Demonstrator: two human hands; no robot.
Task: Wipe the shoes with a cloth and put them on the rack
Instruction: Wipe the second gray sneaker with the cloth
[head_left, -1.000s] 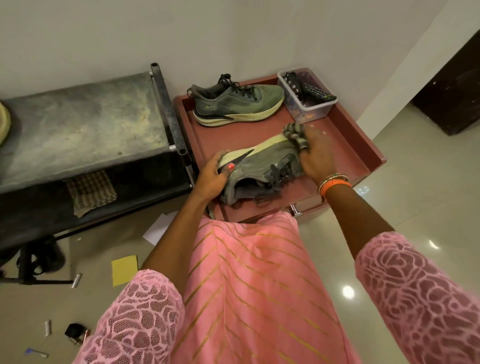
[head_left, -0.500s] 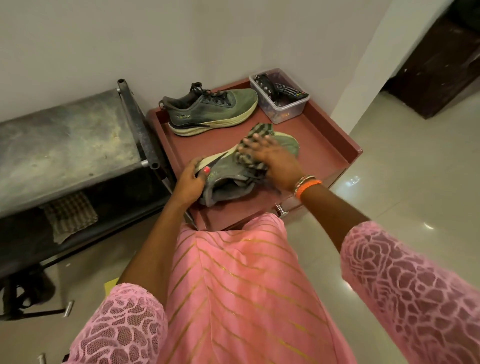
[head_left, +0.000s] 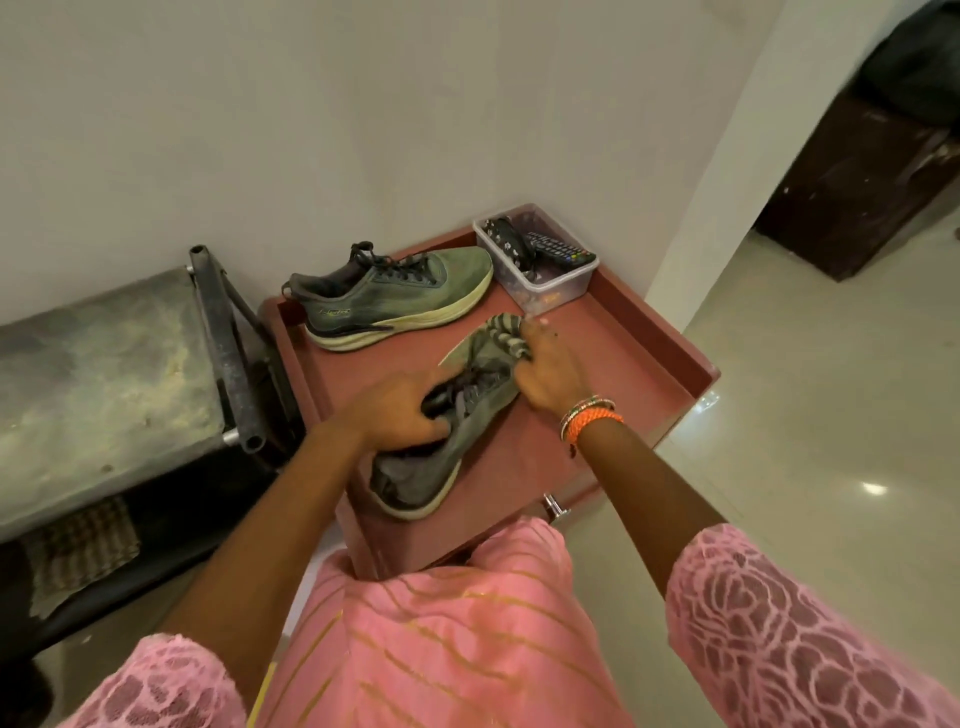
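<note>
Green shoe (head_left: 447, 457) lies toe toward the wall.

A plain white wall (head_left: 363, 104) is backing the corner; glossy pale floor tiles (head_left: 831, 415) are reflecting ceiling lights, and a dark wooden cabinet (head_left: 857, 182) is standing beyond.

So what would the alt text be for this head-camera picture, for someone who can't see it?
A person's left hand holds a grey-green shoe on a red tray-topped stand while the right hand rubs its toe with a striped cloth. The matching shoe stands behind, beside a plastic box.
</note>
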